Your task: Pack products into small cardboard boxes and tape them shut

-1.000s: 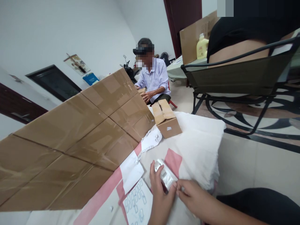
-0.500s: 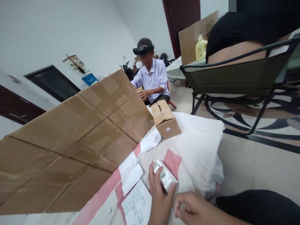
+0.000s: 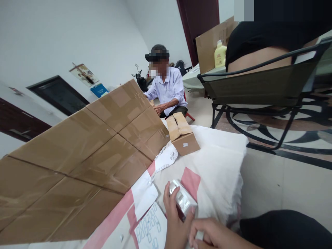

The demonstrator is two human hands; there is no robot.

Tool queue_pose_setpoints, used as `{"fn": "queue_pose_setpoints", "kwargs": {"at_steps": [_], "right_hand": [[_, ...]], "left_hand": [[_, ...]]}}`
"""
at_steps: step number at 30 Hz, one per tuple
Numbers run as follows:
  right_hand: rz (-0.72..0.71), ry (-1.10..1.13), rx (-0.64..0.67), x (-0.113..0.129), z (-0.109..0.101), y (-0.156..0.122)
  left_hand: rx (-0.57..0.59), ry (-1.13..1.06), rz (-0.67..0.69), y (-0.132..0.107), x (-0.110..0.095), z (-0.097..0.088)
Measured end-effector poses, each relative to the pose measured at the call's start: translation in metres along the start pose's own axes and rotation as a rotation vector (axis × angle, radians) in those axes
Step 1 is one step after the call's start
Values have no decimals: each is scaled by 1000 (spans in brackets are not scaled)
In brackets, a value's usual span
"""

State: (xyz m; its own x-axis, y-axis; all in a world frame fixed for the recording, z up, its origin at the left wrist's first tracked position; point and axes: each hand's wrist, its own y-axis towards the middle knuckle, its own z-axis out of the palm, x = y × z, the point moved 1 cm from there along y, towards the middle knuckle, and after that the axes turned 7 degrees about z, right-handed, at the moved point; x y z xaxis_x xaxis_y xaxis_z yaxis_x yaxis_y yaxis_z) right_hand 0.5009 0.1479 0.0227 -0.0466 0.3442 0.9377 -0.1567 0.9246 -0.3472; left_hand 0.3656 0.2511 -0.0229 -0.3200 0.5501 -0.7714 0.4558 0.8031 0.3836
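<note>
My left hand (image 3: pixel 175 219) grips a small silver-white box-shaped object (image 3: pixel 184 197) resting on the white cloth (image 3: pixel 216 155). Its fingers lie along the left side and top, with the thumb at the near end. I cannot make out what kind of object it is. Just below and to the right, my right hand (image 3: pixel 211 230) is curled close to the left thumb. Something pale shows under its fingers, too unclear to name. Beside the left wrist lies a paper sheet (image 3: pixel 149 226) with drawn blue outlines.
A large taped cardboard panel (image 3: pixel 103 152) slants along the left. Beyond the hands stands a small carton (image 3: pixel 185 143). A seated person (image 3: pixel 167 84) works with their hands behind the panel. At right is a folding chair (image 3: pixel 254 86) with another person in it.
My right hand has shifted slightly left, closer to the left thumb. The left hand keeps its grip on the silver-white object. The whole view has tilted a little.
</note>
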Motion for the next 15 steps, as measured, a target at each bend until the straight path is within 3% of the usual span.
{"fn": "queue_pose_setpoints", "kwargs": {"at_steps": [5,9,12,15], "right_hand": [[8,-179,178,-10,4,20],[-95,-84,149,-11,12,21],[-178,-6,76,13,27,27],[-205,12,3,54,56,56]], "left_hand": [[8,-309,-112,6,1,-11],[-273,-604,-278,14,-1,-18],[-410,-714,-288,19,-7,-26],[-522,-813,-269,22,-12,-34]]}}
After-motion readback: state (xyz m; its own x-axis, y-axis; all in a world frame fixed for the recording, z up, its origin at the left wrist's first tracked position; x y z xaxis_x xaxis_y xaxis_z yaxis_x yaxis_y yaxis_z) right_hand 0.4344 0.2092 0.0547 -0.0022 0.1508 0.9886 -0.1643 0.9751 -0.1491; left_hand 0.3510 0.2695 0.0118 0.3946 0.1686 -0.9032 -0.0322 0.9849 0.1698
